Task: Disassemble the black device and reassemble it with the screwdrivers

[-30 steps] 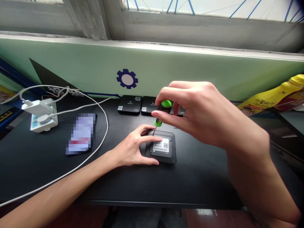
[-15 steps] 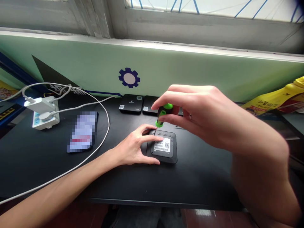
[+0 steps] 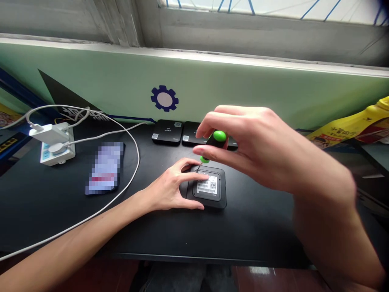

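Note:
A square black device [image 3: 221, 194] with a white label lies on the dark table. My left hand [image 3: 174, 186] is around its left side, with a finger on the label and the thumb at its front edge. Above it, my right hand [image 3: 243, 142] grips a green and black screwdriver [image 3: 219, 137] between thumb and fingers. The screwdriver's shaft points down at the device's upper left corner; whether its tip sits in a screw is too small to tell.
Behind stand black boxes [image 3: 166, 133] in a row against the green panel. At the left are a power strip [image 3: 65, 152] with a charger, a looping white cable [image 3: 138, 152] and a phone with a blurred screen [image 3: 105, 168]. A yellow package [image 3: 343, 127] is at the right.
My right hand has turned about the screwdriver, its fingers are more spread, and the handle's green end shows more. My left hand and the device have hardly moved.

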`<state>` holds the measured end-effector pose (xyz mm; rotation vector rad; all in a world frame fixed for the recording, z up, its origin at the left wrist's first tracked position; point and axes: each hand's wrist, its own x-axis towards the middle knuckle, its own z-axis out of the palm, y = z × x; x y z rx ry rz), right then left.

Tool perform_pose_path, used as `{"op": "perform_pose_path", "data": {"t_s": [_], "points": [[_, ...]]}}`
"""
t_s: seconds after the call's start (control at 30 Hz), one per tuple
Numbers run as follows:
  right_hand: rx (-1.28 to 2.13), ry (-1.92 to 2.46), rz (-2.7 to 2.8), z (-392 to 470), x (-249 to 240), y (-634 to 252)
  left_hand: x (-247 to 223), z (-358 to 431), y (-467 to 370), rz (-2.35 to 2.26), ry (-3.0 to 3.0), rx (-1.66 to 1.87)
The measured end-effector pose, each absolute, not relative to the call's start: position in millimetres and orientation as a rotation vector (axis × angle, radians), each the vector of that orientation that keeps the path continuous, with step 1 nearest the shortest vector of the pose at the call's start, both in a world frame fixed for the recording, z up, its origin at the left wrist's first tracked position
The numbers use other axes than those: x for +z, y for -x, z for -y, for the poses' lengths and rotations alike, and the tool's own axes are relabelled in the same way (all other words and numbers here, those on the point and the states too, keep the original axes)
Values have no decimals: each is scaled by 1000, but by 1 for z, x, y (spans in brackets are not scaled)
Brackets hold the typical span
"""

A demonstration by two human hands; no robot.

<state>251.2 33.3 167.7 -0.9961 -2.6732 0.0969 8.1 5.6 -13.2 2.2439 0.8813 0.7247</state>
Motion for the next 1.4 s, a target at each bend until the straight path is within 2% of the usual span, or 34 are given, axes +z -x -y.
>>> {"op": "perform_pose_path", "data": {"t_s": [0.1,0.2,0.5,0.8,1.03,1.13,1.4], "points": [[261,901,2734,-35,172,-263,-13,-5,-8,-881,-2229,727],[280,863,2758,-36,172,-264,-14,-5,-7,-894,-2224,727],[-244,1169,2646,-34,160,-243,-18,-5,-7,-886,-2230,745],[201,916,2741,-31,177,-266,-12,-4,-8,-898,-2224,730],[-205,1160,2610,-33,163,-246,-16,-5,-8,-891,-2230,730],[-265,1186,2601,-33,161,-242,-18,-5,-8,-900,-2230,721],[244,925,2714,-32,178,-261,-15,-4,-7,-893,-2211,727]]}}
